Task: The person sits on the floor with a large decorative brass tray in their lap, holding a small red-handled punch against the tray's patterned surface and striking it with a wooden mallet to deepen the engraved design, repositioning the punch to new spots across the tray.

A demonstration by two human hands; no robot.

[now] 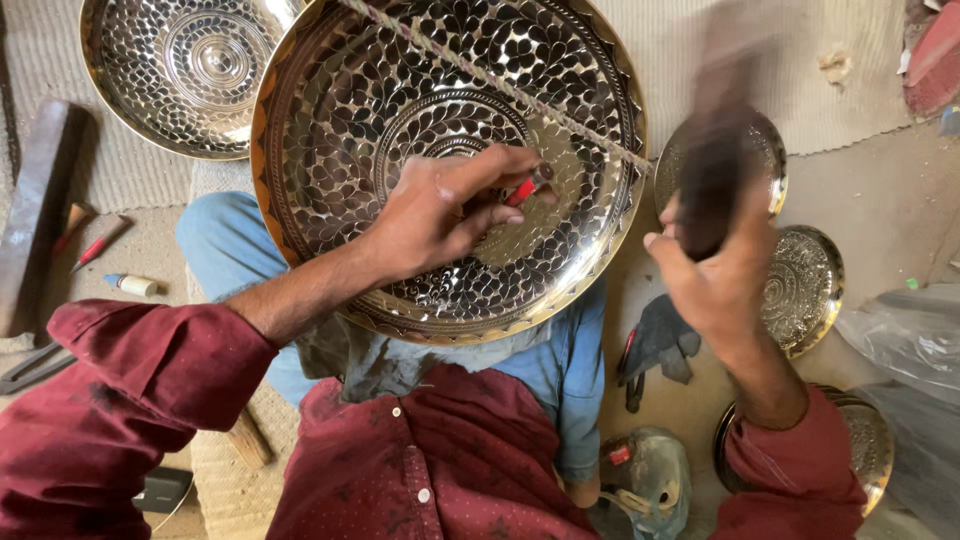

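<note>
A large engraved brass plate (330, 110) with a leaf pattern rests tilted on my lap. My left hand (440, 210) lies on its centre and pinches a small red-handled chisel (528, 187) against the metal. My right hand (715, 275) is raised to the right of the plate and grips a dark hammer (715, 150), blurred by motion. A cord (480, 70) runs across the plate's face.
A second large engraved plate (180, 70) lies at the top left. Smaller brass plates (805, 290) sit on the floor at right, with a dark glove (660, 340) and a plastic sheet (900, 340). Red-handled tools (95, 245) and a wooden block (35, 210) lie at left.
</note>
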